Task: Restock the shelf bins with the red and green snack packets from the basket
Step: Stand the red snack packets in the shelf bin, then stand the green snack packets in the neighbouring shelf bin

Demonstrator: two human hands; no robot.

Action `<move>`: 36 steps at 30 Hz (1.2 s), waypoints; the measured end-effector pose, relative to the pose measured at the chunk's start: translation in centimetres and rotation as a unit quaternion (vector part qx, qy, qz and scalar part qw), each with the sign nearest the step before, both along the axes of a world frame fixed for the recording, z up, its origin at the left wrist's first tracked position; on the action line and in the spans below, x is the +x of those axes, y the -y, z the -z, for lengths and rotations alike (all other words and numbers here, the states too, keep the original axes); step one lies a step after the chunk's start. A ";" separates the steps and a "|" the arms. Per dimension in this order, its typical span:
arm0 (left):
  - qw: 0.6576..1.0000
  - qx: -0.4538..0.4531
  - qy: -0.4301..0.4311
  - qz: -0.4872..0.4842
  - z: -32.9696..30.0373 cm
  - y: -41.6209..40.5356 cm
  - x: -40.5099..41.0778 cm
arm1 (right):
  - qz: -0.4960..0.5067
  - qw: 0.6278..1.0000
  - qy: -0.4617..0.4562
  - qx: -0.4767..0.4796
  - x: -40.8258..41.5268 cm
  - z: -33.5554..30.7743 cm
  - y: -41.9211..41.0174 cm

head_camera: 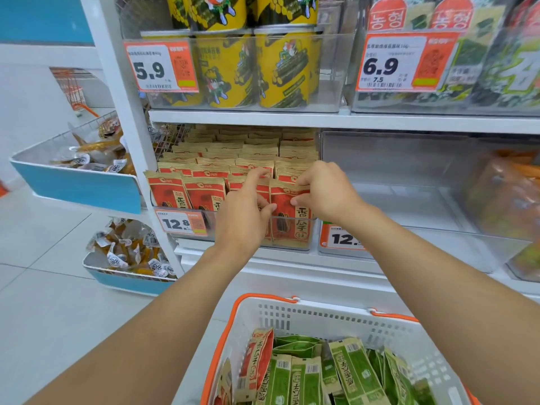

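left hand (pixel 244 213): arm outstretched, forefinger extended, other fingers curled
right hand (pixel 323 190): arm outstretched, fingers pinching

— Where does the view sit?
— On the person's head, looking forward and down along both forearms at a shop shelf, close enough that the clear bin (pixel 292 226) of red packets fills the middle.
— How wide is it?
— Very wide: the white basket (pixel 321 320) lies at the bottom edge, yellow cans (pixel 225 71) at the top, floor tiles at the left.
— A second view?
— None; only this one.
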State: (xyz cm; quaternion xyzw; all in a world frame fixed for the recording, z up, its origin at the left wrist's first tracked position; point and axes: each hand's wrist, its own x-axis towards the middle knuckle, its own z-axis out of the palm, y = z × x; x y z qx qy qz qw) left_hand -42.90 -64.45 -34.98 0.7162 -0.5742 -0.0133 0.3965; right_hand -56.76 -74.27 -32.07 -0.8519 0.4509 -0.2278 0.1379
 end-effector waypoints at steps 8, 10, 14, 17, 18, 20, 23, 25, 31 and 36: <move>0.999 0.001 0.030 0.036 0.6 -0.1 0.5 | 0.006 0.991 0.083 -0.103 0.0 -0.1 -0.4; 0.998 0.005 0.042 0.046 0.8 -0.2 0.5 | 0.001 0.986 0.053 -0.156 -0.1 0.4 -0.4; 0.995 0.030 0.074 0.055 0.9 -0.5 0.8 | -0.040 0.992 0.018 -0.117 0.2 1.7 -0.3; 0.993 0.031 0.097 0.061 1.1 -1.6 1.2 | -0.038 0.986 0.021 -0.164 0.1 2.0 -1.2; 0.992 0.029 0.105 0.063 1.1 -2.1 1.2 | -0.040 0.976 0.025 -0.211 0.2 1.8 -2.0; 0.991 0.021 0.115 0.068 1.1 -3.3 1.3 | -0.064 0.947 0.041 -0.313 0.5 1.7 -4.6; 0.985 0.044 0.134 0.099 2.0 -4.4 2.3 | -0.185 0.956 -0.029 -0.225 1.0 4.0 -8.2; 0.950 0.173 0.195 0.171 3.4 -5.2 3.1 | -0.216 0.969 -0.112 0.029 0.6 6.7 -10.2; 0.715 0.589 0.260 0.273 6.9 -8.2 3.0 | -0.249 0.834 -0.364 0.331 -3.2 18.3 -17.3; 0.710 0.586 0.260 0.291 7.2 -8.8 1.7 | -0.222 0.773 -0.504 0.314 -7.7 25.2 -21.3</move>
